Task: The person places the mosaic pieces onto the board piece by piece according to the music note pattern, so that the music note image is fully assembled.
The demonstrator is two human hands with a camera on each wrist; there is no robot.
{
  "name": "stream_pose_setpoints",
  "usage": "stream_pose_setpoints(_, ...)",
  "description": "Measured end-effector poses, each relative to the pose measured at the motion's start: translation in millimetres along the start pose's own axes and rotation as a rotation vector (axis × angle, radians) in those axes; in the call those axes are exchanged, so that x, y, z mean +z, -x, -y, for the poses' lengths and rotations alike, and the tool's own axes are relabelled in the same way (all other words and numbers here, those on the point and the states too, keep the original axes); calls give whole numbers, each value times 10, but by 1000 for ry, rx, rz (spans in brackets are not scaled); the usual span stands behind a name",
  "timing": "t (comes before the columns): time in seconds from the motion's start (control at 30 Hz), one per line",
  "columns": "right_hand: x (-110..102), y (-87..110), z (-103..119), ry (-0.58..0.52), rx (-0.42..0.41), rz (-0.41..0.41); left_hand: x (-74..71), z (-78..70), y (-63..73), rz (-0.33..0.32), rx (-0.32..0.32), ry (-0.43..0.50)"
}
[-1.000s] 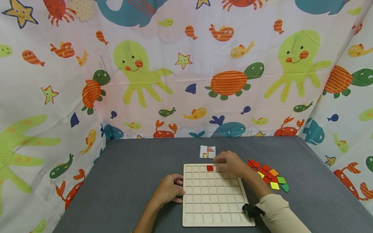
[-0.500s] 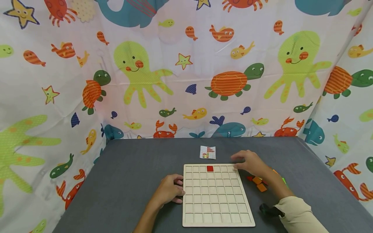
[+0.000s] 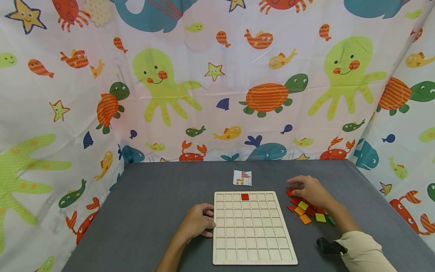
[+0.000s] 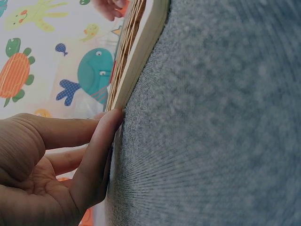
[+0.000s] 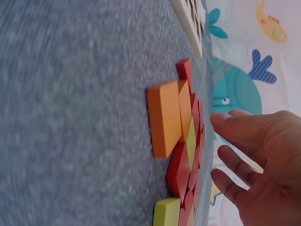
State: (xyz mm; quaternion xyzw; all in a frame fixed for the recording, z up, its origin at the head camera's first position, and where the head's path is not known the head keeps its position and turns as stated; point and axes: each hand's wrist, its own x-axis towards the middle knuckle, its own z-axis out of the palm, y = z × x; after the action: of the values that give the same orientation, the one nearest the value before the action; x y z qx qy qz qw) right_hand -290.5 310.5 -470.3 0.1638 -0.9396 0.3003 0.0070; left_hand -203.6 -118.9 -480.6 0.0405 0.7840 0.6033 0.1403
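A wooden grid board (image 3: 251, 232) lies on the grey table, with a red square tile (image 3: 245, 197) in its top row. At the board's left side, my left hand (image 3: 197, 223) rests with its fingertips on the edge; in the left wrist view, a fingertip (image 4: 113, 117) touches the board's side (image 4: 138, 66). My right hand (image 3: 310, 192) is over the far part of a tile pile, fingers loosely bent. In the right wrist view nothing shows between its fingers (image 5: 237, 129). Orange (image 3: 305, 219), yellow (image 3: 320, 217) and red tiles (image 3: 294, 201) show beside and below that hand.
Beyond the board lies a small card (image 3: 242, 177) with a coloured grid pattern. A curtain (image 3: 204, 87) printed with sea animals hangs behind the table and along its sides. Green tiles (image 3: 330, 219) are partly hidden by the right forearm.
My right hand has moved right from the board's top row to the tile pile, uncovering the row. The left hand and the board have stayed put.
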Motion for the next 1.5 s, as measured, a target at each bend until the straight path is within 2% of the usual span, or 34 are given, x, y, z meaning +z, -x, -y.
stream_pose_setpoints(0.23,-37,25,-65,12,-10,4,-2,3,4,-1,6,-3)
stream_pose_setpoints(0.53,-82,41,-87,12,19,40,-12,-15,4,-6,6,-3)
stream_pose_setpoints(0.8,-70,12,-156,35,53,46,-13,-4,2,-4,8,-3)
stream_pose_setpoints(1.17,-76,-51,-145,72,22,74,-23,4,-1,6,-1,1)
stream_pose_setpoints(1.5,-47,-96,-172,78,43,84,-25,-1,7,7,-3,7)
